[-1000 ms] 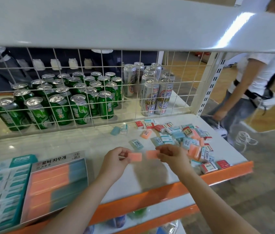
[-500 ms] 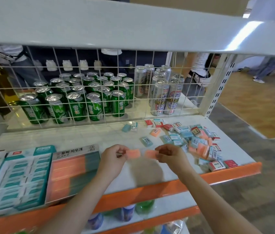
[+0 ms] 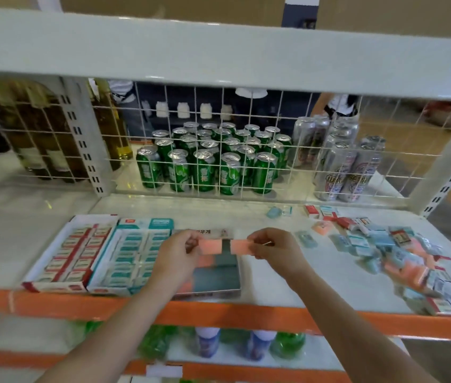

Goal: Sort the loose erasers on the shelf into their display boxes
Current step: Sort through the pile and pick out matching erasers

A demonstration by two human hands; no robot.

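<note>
My left hand (image 3: pixel 177 254) pinches an orange eraser (image 3: pixel 210 246) and my right hand (image 3: pixel 275 250) pinches a second orange eraser (image 3: pixel 240 246). Both erasers hover side by side above the orange-and-teal display box (image 3: pixel 220 275) at the shelf's front. Left of it sit a teal eraser box (image 3: pixel 133 255) and a red eraser box (image 3: pixel 72 251), both full. A pile of loose erasers (image 3: pixel 393 252) in teal, orange and red spreads over the right part of the white shelf (image 3: pixel 287 275).
A wire grid (image 3: pixel 246 150) backs the shelf, with green cans (image 3: pixel 207 161) and silver cans (image 3: pixel 337 161) behind it. An upper shelf board (image 3: pixel 218 51) overhangs. The orange front lip (image 3: pixel 218 313) runs below, with bottles (image 3: pixel 207 342) on the lower shelf.
My view has swung left, so the display boxes now lie under my hands. Both hands, each still holding an orange eraser, have travelled left from beside the loose pile to above the orange-and-teal box.
</note>
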